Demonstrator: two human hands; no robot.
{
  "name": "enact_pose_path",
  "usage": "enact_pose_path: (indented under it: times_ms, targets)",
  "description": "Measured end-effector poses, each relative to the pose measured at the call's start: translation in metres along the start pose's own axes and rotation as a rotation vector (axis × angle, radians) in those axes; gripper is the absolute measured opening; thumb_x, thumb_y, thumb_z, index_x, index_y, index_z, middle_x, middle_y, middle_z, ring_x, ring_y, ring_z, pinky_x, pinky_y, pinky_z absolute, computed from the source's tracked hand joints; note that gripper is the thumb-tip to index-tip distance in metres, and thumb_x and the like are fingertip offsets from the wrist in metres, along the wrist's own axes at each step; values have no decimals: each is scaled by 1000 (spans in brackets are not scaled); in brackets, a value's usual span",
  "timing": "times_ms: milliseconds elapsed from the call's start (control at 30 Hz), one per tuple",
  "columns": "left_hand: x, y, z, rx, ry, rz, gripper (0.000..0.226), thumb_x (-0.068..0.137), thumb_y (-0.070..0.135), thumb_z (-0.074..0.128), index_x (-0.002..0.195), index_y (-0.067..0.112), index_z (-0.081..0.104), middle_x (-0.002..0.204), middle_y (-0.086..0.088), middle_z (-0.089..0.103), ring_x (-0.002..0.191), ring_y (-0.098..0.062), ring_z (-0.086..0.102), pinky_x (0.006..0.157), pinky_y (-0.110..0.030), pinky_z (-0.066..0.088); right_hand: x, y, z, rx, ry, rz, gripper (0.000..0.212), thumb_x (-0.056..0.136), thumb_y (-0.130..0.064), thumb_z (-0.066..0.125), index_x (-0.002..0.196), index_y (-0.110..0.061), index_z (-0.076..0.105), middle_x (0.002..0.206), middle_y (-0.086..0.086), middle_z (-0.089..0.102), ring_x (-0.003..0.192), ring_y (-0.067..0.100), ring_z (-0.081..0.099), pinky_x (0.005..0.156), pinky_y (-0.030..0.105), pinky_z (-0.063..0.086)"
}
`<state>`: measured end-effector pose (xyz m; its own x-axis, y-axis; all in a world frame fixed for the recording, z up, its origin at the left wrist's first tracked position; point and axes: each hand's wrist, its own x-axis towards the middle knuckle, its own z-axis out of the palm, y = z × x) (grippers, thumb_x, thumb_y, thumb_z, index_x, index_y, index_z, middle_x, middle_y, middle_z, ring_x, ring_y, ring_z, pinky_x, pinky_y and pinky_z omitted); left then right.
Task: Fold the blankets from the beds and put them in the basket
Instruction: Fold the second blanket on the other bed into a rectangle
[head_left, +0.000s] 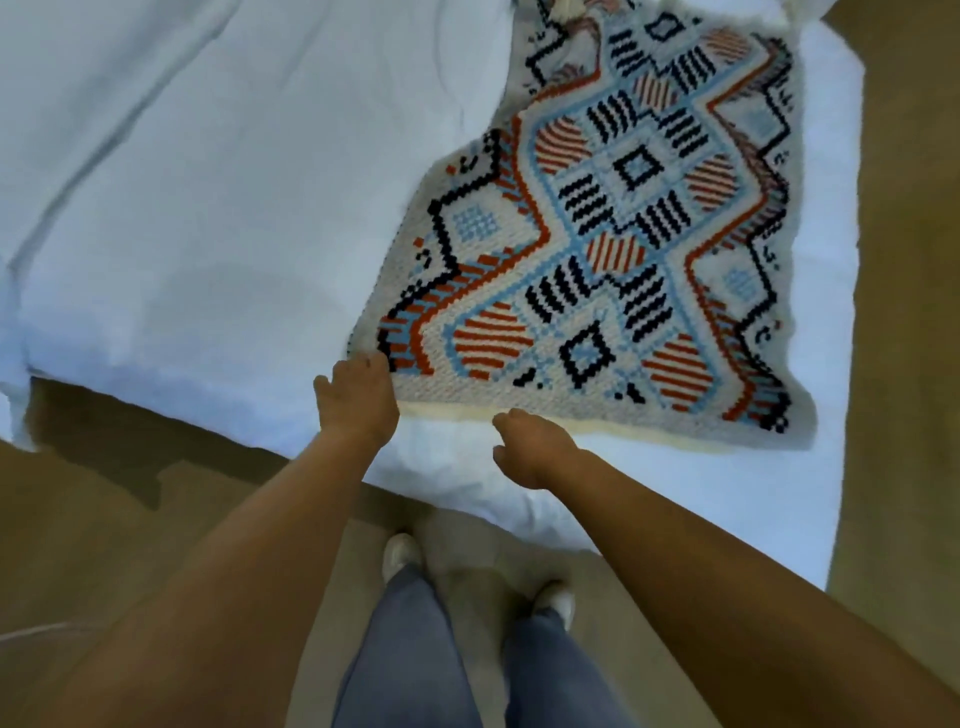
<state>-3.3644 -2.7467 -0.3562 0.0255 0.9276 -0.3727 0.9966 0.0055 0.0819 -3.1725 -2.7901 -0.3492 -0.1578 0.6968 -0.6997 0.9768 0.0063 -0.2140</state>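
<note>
A knitted blanket (613, 234) with red, black and light-blue geometric patterns lies spread on the white bed (208, 208), toward its right side. My left hand (358, 395) rests at the blanket's near left corner, fingers curled at the edge; whether it pinches the cloth is hidden. My right hand (530, 447) hovers just below the blanket's near hem, fingers loosely curled, holding nothing. No basket is in view.
The bed's white sheet has creases at the left and its near edge drops to a tan carpet (104, 519). My legs in grey trousers and white shoes (400, 556) stand at the bed's corner. Carpet also runs along the bed's right side.
</note>
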Motion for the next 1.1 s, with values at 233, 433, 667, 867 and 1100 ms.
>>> enact_pose_path:
  times_ms: [233, 433, 667, 867, 1100]
  targets:
    - [-2, 142, 5, 61, -128, 243, 26, 92, 19, 42, 116, 11, 49, 118, -12, 56, 103, -31, 55, 82, -39, 42, -41, 149, 6, 238, 23, 214, 53, 98, -29, 38, 146, -10, 24, 154, 12, 23, 139, 27, 27, 111, 36, 25]
    - [-26, 302, 47, 216, -260, 441, 37, 96, 25, 39, 131, 14, 41, 131, -10, 49, 119, -31, 46, 103, -47, 32, -81, 304, 26, 301, 74, 383, 50, 97, -27, 38, 142, -7, 29, 147, 15, 33, 133, 30, 35, 106, 37, 32]
    - [-39, 429, 95, 254, -251, 583, 42, 92, 24, 47, 132, 12, 39, 131, -9, 50, 120, -29, 46, 102, -44, 31, -88, 415, 32, 445, 176, 490, 47, 92, -20, 47, 134, -3, 33, 135, 18, 38, 122, 34, 42, 96, 39, 38]
    - [-30, 444, 143, 291, -279, 491, 62, 89, 29, 55, 141, 14, 25, 143, -8, 36, 129, -28, 38, 102, -46, 33, -54, 440, 40, 451, 185, 413, 54, 86, -11, 54, 137, -9, 35, 146, 20, 22, 131, 39, 24, 102, 42, 33]
    - [-20, 436, 146, 304, -115, 436, 53, 83, 7, 56, 132, 11, 36, 131, -10, 47, 117, -29, 47, 95, -42, 39, -51, 442, 43, 50, 562, 37, 22, 85, -7, 53, 100, 5, 63, 134, 26, 47, 122, 39, 45, 90, 42, 36]
